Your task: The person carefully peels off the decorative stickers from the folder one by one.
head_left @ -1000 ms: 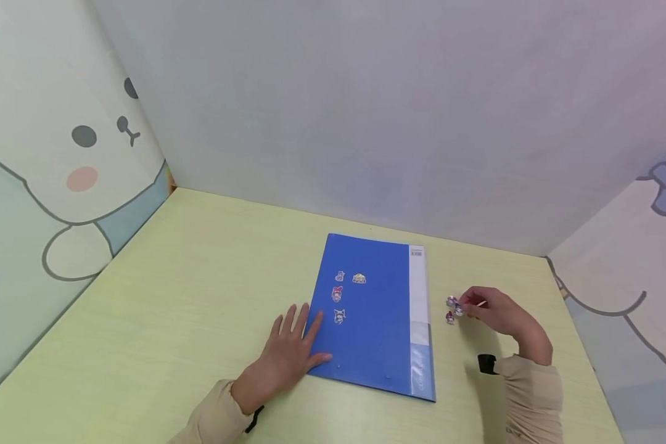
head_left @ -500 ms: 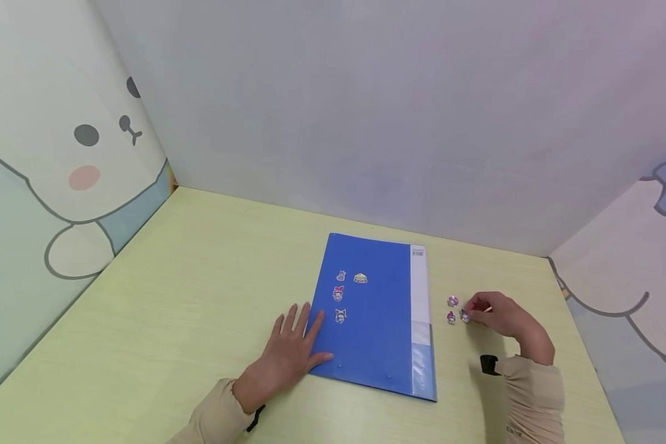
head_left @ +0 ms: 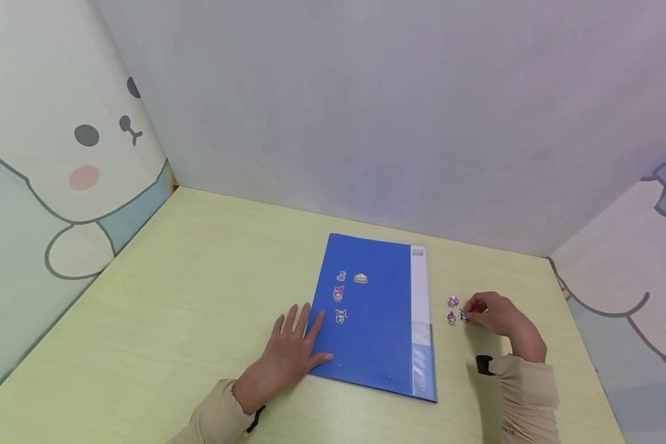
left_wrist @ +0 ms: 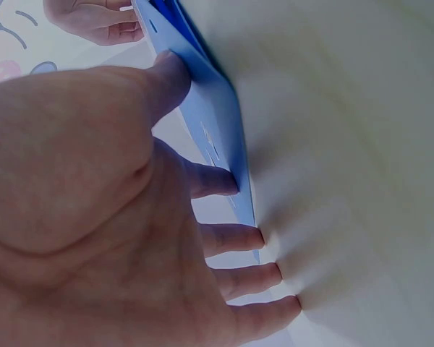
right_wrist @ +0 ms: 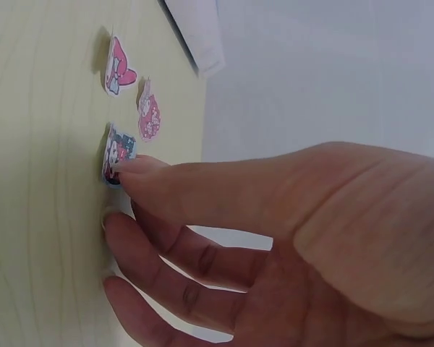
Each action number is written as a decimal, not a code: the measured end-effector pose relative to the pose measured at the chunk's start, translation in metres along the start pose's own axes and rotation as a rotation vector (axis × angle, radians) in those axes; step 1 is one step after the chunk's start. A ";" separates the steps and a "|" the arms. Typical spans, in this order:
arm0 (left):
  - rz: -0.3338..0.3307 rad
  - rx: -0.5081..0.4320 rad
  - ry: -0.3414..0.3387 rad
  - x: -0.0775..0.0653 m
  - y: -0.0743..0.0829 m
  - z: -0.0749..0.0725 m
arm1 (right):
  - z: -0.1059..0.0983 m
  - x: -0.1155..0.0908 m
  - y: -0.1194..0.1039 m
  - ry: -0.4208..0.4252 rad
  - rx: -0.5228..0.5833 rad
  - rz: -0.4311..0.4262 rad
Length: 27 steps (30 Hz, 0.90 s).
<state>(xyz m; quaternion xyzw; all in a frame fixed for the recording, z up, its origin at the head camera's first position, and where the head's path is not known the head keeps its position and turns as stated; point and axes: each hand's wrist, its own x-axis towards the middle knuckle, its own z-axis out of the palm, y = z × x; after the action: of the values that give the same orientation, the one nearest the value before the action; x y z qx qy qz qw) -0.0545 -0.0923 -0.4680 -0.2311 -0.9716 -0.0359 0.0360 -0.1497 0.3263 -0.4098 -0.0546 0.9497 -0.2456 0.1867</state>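
A blue folder (head_left: 374, 345) with a white strip down its right side lies on the table, several cartoon stickers (head_left: 341, 316) on its cover. My left hand (head_left: 283, 354) rests with spread fingers at the folder's left edge; the thumb lies on the cover. Right of the folder, my right hand (head_left: 494, 314) pinches a dark cartoon sticker (right_wrist: 116, 155) between thumb and index finger, close over the table. Next to it lie a pink round sticker (head_left: 453, 301) and a sticker with a pink hood (head_left: 451, 317). The thumb covers part of the pinched sticker.
The pale yellow-green table (head_left: 227, 259) meets a plain grey wall (head_left: 338, 111) at the back. Side walls with cartoon prints (head_left: 83, 179) stand left and right. A black wrist strap (head_left: 484, 364) shows at my right cuff.
My right hand has drawn the dark sticker slightly right and toward me, apart from the other two, and turned it a little. My left hand has stayed put on the folder.
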 end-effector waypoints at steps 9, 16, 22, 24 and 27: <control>-0.021 -0.026 -0.054 0.000 0.003 -0.013 | 0.002 0.002 0.000 0.029 0.006 0.028; -0.023 -0.009 -0.067 0.000 0.004 -0.014 | 0.004 0.004 -0.004 0.079 0.002 -0.017; -0.032 -0.036 -0.075 0.001 0.004 -0.013 | 0.007 0.008 -0.015 0.105 0.023 -0.030; -0.027 -0.019 -0.057 0.001 0.003 -0.006 | 0.009 0.009 -0.018 0.112 0.033 -0.045; -0.018 0.030 -0.024 0.002 0.001 0.005 | 0.011 0.011 -0.024 0.120 0.052 -0.070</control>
<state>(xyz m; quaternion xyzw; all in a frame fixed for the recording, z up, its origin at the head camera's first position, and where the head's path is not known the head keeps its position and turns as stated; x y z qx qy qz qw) -0.0558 -0.0907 -0.4727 -0.2221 -0.9745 -0.0189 0.0274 -0.1553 0.2979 -0.4105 -0.0681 0.9500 -0.2792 0.1222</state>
